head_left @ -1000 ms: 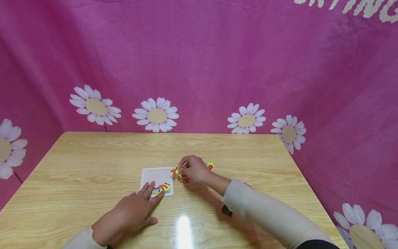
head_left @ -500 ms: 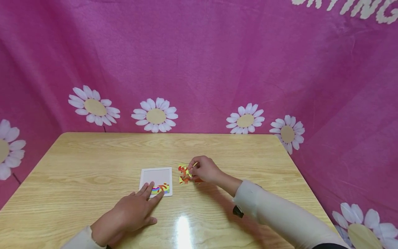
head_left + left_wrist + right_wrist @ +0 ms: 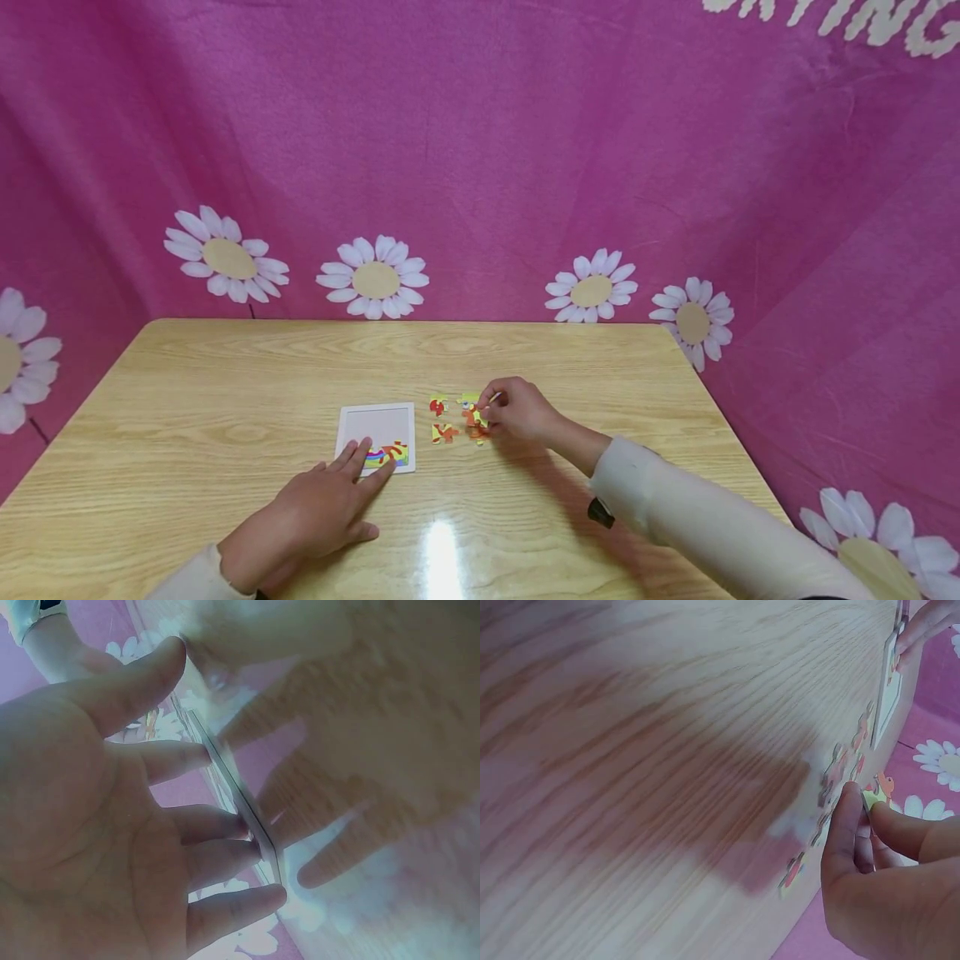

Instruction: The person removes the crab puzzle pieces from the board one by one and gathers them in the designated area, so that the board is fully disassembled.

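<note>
My left hand (image 3: 318, 508) lies with fingers spread and straight on the near edge of a white puzzle tray (image 3: 381, 420). Joined jigsaw pieces (image 3: 390, 453) with a rainbow and orange shapes fill the tray's near side, partly under the fingers. My right hand (image 3: 522, 408) pinches a yellow and orange jigsaw piece (image 3: 877, 796) between thumb and index finger, tilted on edge in the right wrist view. Beneath and beside that hand lie several loose pieces, among them a red and yellow piece (image 3: 438, 406) and an orange and yellow piece (image 3: 444, 433).
The wooden table (image 3: 262, 375) extends around the tray, with a bright reflection near its front. Behind it hangs a pink curtain (image 3: 480, 167) printed with white daisies. One loose jigsaw piece (image 3: 791, 875) lies apart on the table in the right wrist view.
My right hand has moved right, away from the tray, with the pinched piece over the loose pieces. More loose pieces show at its left. The left hand has stayed in place.
</note>
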